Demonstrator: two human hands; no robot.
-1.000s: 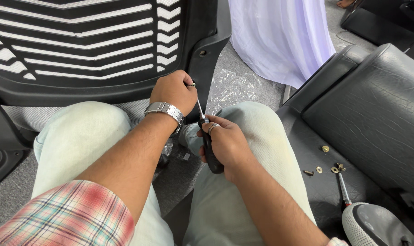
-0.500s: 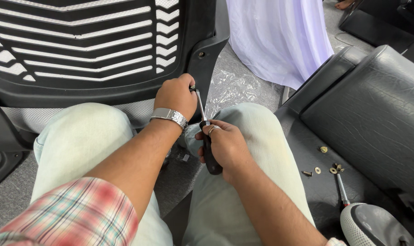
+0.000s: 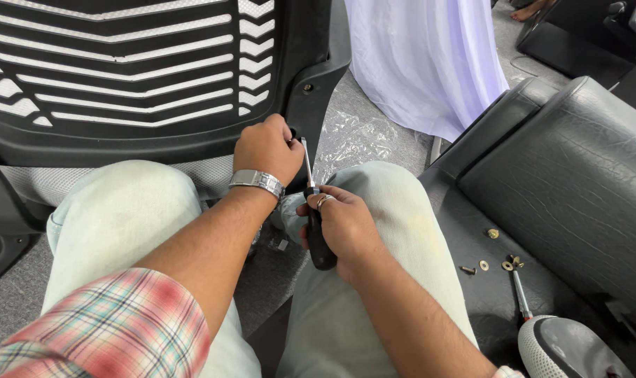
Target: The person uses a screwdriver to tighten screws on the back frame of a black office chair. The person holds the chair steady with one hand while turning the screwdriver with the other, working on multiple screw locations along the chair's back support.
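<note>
My right hand [image 3: 342, 224] grips the black handle of a screwdriver [image 3: 316, 225], its metal shaft pointing up toward the lower corner of a black slatted chair back [image 3: 150, 77]. My left hand [image 3: 267, 148], with a metal watch on the wrist, is closed at the screwdriver's tip against the chair back's edge; whatever its fingers pinch is hidden. Both hands work above my knees in pale trousers.
Several small brass screws and washers [image 3: 487, 264] lie on a black padded seat part [image 3: 563, 182] at the right. A second screwdriver [image 3: 522, 297] rests beside them. A white cloth [image 3: 423, 63] hangs behind, and crumpled clear plastic [image 3: 360, 140] lies on the grey floor.
Both hands have stayed close together at the chair back's corner. The screwdriver shaft has shifted slightly, and my left hand has settled closer around its tip.
</note>
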